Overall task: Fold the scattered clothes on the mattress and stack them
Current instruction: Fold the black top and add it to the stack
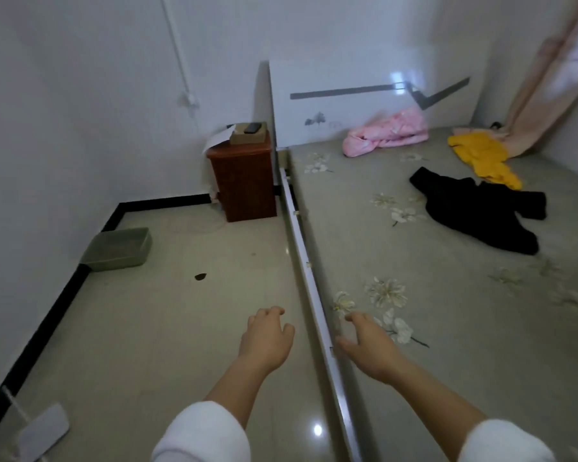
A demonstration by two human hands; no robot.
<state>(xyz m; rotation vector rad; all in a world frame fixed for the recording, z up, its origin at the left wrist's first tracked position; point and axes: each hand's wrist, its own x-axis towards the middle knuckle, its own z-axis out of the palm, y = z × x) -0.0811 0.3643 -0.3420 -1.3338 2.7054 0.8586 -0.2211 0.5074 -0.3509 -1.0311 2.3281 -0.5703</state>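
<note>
Both arms reach forward, left hand (268, 338) above the floor, right hand (369, 343) at the mattress (397, 255) edge, fingers loose, holding nothing. Three garments lie unfolded at the far end: pink (386, 132), yellow (483, 159), black (481, 210).

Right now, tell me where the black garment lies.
In the head view, the black garment lies crumpled on the mattress, right of centre, just nearer than the yellow garment.
</note>
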